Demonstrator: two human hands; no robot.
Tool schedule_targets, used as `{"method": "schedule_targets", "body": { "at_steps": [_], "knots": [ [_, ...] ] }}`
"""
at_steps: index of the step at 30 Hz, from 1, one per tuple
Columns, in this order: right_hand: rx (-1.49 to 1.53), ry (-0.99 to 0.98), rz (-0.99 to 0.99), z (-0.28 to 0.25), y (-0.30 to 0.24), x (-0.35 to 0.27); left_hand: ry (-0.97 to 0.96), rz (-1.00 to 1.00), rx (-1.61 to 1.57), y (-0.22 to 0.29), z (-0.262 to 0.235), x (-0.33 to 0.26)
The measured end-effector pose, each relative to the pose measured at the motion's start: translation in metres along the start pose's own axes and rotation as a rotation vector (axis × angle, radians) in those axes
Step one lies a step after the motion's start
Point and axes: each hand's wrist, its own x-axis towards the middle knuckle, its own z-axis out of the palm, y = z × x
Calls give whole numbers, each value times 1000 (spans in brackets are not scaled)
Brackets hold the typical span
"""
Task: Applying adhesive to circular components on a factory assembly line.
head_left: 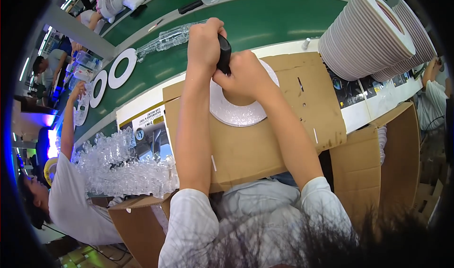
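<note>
A white ring-shaped disc (239, 116) with a speckled, shiny face lies on a flat piece of cardboard (246, 154) in front of me. Above its far part, my left hand (204, 43) is closed in a fist on a black-handled tool (224, 55); the working end is hidden. My right hand (243, 76) sits lower, over the disc's right side, with its thumb and fingers closed about the tool's lower part. What its hidden fingers touch I cannot make out. Just beyond my left hand, a row of clear plastic parts (168, 38) lies on the green conveyor belt.
Tall stacks of white rings (366, 36) stand at right. Clear plastic parts (123, 166) pile up at left. More white rings (122, 68) lie on the green belt (279, 19). An open cardboard box (354, 178) stands at lower right. A co-worker's arm (67, 126) reaches toward the belt at left.
</note>
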Motion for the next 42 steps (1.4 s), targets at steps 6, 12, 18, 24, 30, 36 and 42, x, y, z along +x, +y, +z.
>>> {"method": "schedule_targets", "body": {
  "at_steps": [6,12,18,24,30,36,42],
  "knots": [
    [-8,-3,-25,4,10,-2,-5,-110,-28,-6,4,0],
    [-31,10,-67,7,12,-1,5,-134,-35,-12,1,1],
    [-18,11,-65,8,10,-1,-22,-132,-16,-17,0,1],
    [18,86,-92,12,13,1,-7,-152,-64,-20,-1,5],
    [176,77,46,11,9,2,-67,-125,47,-3,-1,4],
    [313,89,115,20,5,6,-39,-45,47,10,-4,-8],
    [251,51,0,31,-1,7,-10,83,155,6,-13,-14]
  ]
}}
